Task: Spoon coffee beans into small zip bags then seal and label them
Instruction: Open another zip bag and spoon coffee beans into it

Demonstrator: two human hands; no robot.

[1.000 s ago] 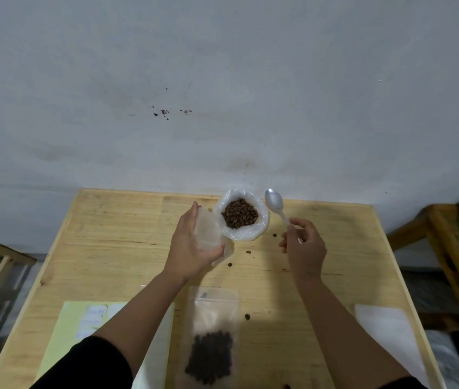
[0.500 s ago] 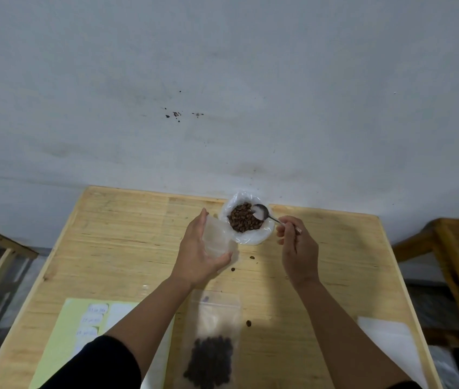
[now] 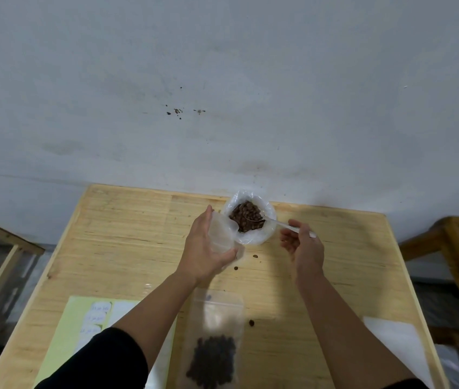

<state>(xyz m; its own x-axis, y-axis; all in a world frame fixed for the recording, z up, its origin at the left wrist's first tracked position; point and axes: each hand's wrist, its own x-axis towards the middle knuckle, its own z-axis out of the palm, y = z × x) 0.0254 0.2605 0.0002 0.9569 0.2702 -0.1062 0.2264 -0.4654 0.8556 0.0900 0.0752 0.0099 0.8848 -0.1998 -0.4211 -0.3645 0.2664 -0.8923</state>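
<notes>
A white plastic bag of coffee beans (image 3: pixel 246 220) stands open at the far edge of the wooden table (image 3: pixel 127 237). My right hand (image 3: pixel 302 247) pinches the handle of a metal spoon (image 3: pixel 276 222), whose bowl is dug into the beans. My left hand (image 3: pixel 204 248) grips a small clear zip bag (image 3: pixel 222 234) held open just left of the bean bag. Nearer me lies a filled zip bag (image 3: pixel 214 341) with dark beans in its lower part.
A green sheet with white labels (image 3: pixel 93 318) lies at the near left, partly under my left arm. A white sheet (image 3: pixel 391 346) lies at the near right. Several loose beans (image 3: pixel 251 322) dot the table. Wooden furniture (image 3: pixel 453 248) stands to the right.
My right hand has brought the spoon from beside the bean bag down into the beans and turned palm-up. My left hand has kept the small bag by the bean bag.
</notes>
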